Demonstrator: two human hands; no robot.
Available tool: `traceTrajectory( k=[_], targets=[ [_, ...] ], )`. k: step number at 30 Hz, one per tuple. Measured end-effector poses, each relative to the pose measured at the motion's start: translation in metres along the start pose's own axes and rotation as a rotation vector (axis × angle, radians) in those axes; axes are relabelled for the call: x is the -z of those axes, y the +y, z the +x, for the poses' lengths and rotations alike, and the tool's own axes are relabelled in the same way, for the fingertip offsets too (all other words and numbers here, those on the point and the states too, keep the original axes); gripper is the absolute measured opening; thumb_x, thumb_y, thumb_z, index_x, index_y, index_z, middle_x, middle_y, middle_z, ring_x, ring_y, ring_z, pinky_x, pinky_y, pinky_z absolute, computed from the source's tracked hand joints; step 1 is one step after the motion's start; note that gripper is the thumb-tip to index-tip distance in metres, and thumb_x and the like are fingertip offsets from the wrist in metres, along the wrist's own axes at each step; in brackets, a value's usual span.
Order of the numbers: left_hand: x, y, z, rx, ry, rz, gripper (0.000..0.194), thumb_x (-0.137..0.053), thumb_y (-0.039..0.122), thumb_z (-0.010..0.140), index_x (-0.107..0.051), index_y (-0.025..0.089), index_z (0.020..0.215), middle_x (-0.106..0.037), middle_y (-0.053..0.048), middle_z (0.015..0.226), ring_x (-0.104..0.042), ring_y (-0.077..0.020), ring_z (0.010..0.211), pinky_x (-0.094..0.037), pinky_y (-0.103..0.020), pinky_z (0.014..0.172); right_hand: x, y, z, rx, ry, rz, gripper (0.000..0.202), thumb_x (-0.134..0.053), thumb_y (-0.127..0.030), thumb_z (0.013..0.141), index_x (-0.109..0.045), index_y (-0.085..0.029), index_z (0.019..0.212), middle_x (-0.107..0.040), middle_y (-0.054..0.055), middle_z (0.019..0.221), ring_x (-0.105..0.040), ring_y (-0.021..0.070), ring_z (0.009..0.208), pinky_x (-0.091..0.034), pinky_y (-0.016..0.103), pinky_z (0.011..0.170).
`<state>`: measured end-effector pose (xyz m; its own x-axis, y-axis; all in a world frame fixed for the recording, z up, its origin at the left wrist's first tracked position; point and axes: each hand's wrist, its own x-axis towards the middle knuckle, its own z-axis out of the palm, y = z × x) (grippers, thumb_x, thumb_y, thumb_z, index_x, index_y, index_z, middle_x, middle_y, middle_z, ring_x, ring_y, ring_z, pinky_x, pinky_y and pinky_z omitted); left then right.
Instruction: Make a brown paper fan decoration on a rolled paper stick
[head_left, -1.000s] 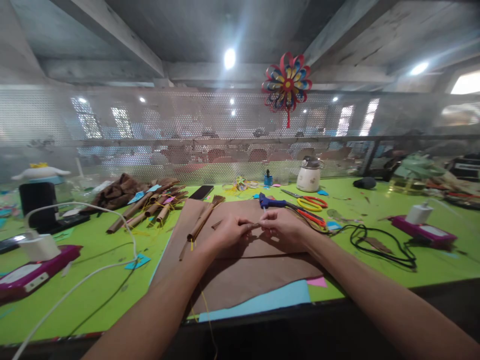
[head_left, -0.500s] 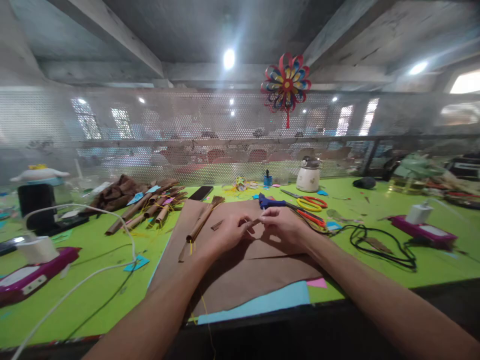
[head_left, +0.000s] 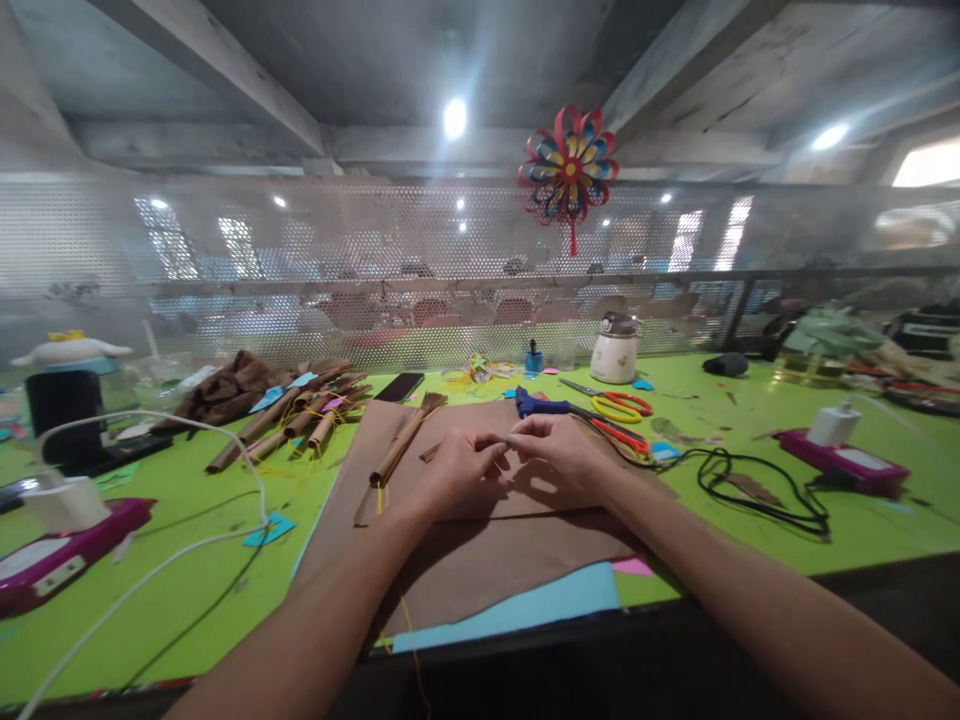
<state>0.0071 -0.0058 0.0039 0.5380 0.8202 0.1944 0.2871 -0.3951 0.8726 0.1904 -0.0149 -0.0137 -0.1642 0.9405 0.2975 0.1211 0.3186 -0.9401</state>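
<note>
Over a large brown paper sheet (head_left: 465,570), my two hands meet fingertip to fingertip. My left hand (head_left: 466,462) is closed in a pinch, and my right hand (head_left: 555,452) pinches opposite it. The small brown paper strip between them is almost hidden by the fingers now. To the left of my left hand lies a rolled brown paper tube (head_left: 405,442) with a frayed top and yellow thread at its lower end. A small brown scrap (head_left: 430,453) rests beside it. Just beyond my right hand is a blue glue gun (head_left: 541,404).
Scissors with yellow and orange handles (head_left: 622,405) lie behind the glue gun. Several rolled brown tubes (head_left: 289,425) are piled at the left, near a black phone (head_left: 401,386). A black cable (head_left: 750,500) coils at the right, by a purple power strip (head_left: 840,462). A white cable (head_left: 262,490) crosses the left side.
My fingertips have drawn closer together over the brown strip, so less of it shows. The tube, glue gun and sheet stay in place; the view has shifted slightly.
</note>
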Motion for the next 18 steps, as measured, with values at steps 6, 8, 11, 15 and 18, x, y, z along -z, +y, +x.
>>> traceTrajectory(
  k=[6,8,11,15,18],
  targets=[
    [0.0028,0.0075,-0.0003,-0.038,0.006,0.046,0.026,-0.054,0.035,0.085,-0.068,0.014,0.079,-0.067,-0.007,0.065,-0.062,-0.0164,0.059,-0.047,-0.027,0.058,0.0009,-0.0022,0.0013,0.054,0.031,-0.041,0.016,-0.071,-0.036,0.072,-0.070,-0.020,0.071,-0.065,0.001,0.070,-0.054,0.0140,0.063,-0.042,0.027,0.060],
    [0.0032,0.0082,0.0000,-0.054,0.010,0.065,0.027,-0.055,0.035,0.085,-0.067,0.014,0.076,-0.066,-0.006,0.063,-0.061,-0.0154,0.059,-0.046,-0.026,0.059,0.0017,-0.0018,0.0026,0.062,0.035,-0.048,0.016,-0.071,-0.036,0.072,-0.070,-0.020,0.070,-0.064,0.001,0.068,-0.054,0.0140,0.062,-0.041,0.027,0.060],
    [0.0040,0.0084,0.0001,-0.059,-0.003,0.057,0.030,-0.055,0.038,0.087,-0.066,0.013,0.073,-0.066,-0.006,0.063,-0.060,-0.0144,0.058,-0.045,-0.026,0.059,0.0030,-0.0018,0.0039,0.087,0.064,-0.072,0.014,-0.070,-0.033,0.071,-0.070,-0.020,0.068,-0.063,0.000,0.065,-0.054,0.0143,0.062,-0.040,0.027,0.060],
    [0.0048,0.0062,0.0014,-0.069,-0.016,0.049,0.032,-0.056,0.041,0.087,-0.064,0.014,0.071,-0.065,-0.005,0.061,-0.058,-0.0129,0.056,-0.043,-0.025,0.057,0.0043,-0.0057,0.0033,0.094,0.086,-0.076,0.013,-0.071,-0.032,0.071,-0.070,-0.019,0.068,-0.062,0.000,0.064,-0.053,0.0136,0.062,-0.039,0.027,0.061],
    [0.0043,0.0040,0.0026,-0.073,-0.037,0.015,0.032,-0.057,0.043,0.086,-0.062,0.014,0.071,-0.063,-0.003,0.061,-0.057,-0.0116,0.053,-0.042,-0.024,0.054,0.0055,-0.0086,0.0023,0.076,0.099,-0.024,0.015,-0.073,-0.031,0.068,-0.069,-0.017,0.068,-0.062,0.000,0.064,-0.051,0.0130,0.062,-0.038,0.027,0.061]
  ],
)
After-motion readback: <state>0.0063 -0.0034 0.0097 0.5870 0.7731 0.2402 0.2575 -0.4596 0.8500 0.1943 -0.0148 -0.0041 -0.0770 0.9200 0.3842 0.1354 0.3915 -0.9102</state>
